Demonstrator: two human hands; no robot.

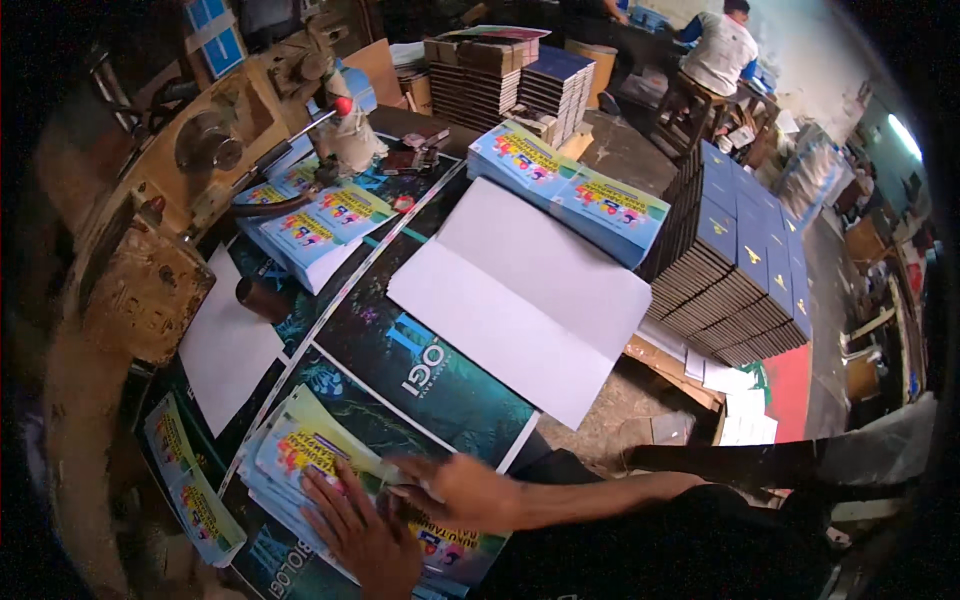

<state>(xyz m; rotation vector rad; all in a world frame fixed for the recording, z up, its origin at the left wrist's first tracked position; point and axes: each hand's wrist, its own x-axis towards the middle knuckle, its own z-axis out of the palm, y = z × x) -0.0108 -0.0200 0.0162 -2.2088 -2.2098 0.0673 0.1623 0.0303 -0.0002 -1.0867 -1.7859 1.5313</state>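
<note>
Near the table's front edge lies a pile of light blue and yellow printed booklet sheets (292,435), partly fanned at its left side. My left hand (368,535) rests flat on it with the fingers stretched out. Just to the right, my right hand (468,492) is closed over the middle of the same pile, slightly blurred. Its fingers curl round something that I cannot make out. Beyond the hands is a thick stack of blank white sheets (530,290), spread open with a fold across it. Behind that sit stacked colourful booklets (560,195).
At the left stands a worn machine (205,140) with a metal arm; more booklets (320,225) and a dark cylinder (262,298) lie beside it. A small booklet pile (190,480) is at the near left. Dark blue books (735,255) are stacked right. A person (722,50) sits farther back.
</note>
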